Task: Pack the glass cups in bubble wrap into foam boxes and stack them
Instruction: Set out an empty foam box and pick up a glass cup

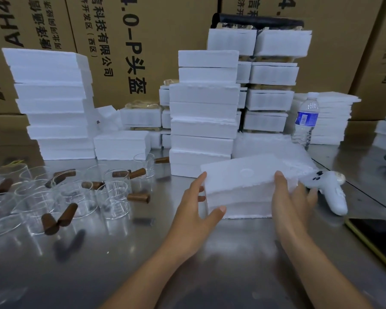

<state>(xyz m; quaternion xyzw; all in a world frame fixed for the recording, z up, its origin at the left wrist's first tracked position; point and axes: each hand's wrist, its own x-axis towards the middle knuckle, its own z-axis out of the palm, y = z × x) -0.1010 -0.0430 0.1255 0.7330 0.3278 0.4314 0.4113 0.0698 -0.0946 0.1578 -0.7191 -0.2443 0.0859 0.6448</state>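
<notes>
1. The left hand (198,206) grasps the left end of the foam box (250,188), with the thumb on the front face and the fingers wrapped round the end.
2. The right hand (292,197) clasps the right end. Its thumb is up on the front top edge and its fingers reach past the corner.
3. The box is lidded and lies mid-frame on the shiny steel table (143,264).
4. From the box, a foam stack (203,130) rises just behind at 12 o'clock, and a taller stack (51,103) stands at 10.
5. At 9 o'clock the glass cups (76,192), which have brown handles, crowd together.
6. At 3 o'clock a white controller (328,190) lies just beside the right fingers. A water bottle (305,121) stands at 1, and a phone (377,239) lies at 4 near the table's edge.
7. Cardboard cartons (143,41) wall the back, and bare table lies at 6.
</notes>
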